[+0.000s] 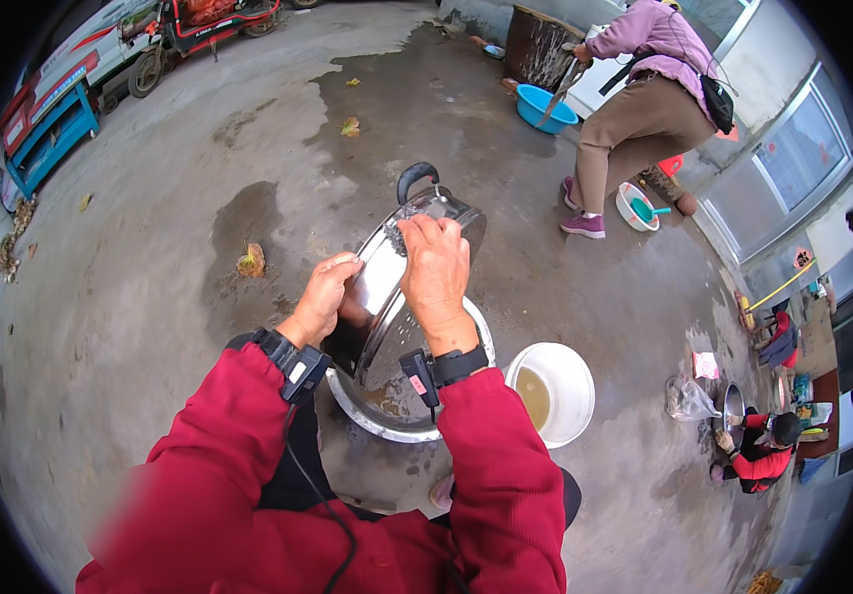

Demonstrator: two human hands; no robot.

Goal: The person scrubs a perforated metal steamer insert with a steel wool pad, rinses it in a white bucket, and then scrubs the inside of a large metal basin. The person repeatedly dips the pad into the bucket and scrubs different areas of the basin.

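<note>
While the pot (375, 282) stood tilted over the basin (372, 424), your left hand (321, 297) held its left wall, thumb laid up along the metal; its fingers were mostly hidden, so how tightly they closed could not be told. Your right hand (434, 267) was closed, fingers curled down over a grey scrubber (396, 238) pressed against the pot near its black handle (404, 182). The pot's lower end sat within the basin's rim; whether it touched the bottom could not be seen. Just right of the basin stood a white bucket (579, 396), narrowing that side. To your left, concrete (139, 257) gave wider room, with a leaf (251, 260) near the pot. A blue tub (545, 109) stood well beyond the handle.
</note>
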